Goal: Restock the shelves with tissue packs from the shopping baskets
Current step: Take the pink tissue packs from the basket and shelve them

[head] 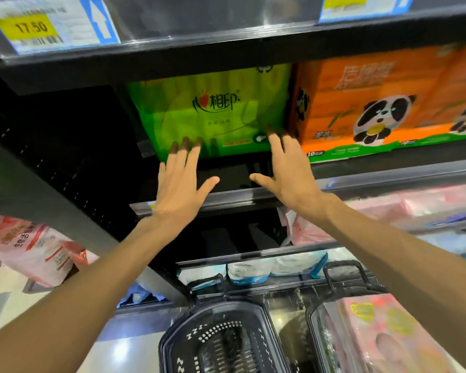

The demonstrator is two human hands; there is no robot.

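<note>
Head view, green tissue pack (213,109) touching left hand (179,181), right hand (287,170)

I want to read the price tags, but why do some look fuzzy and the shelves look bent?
In the head view, the wide lens bows the shelf edge; the yellow price tag is smeared yet 17.50 reads, while the other tag is too blurred; the fingertips on the green pack fall in dark shadow, and glare shines on the floor.
</note>
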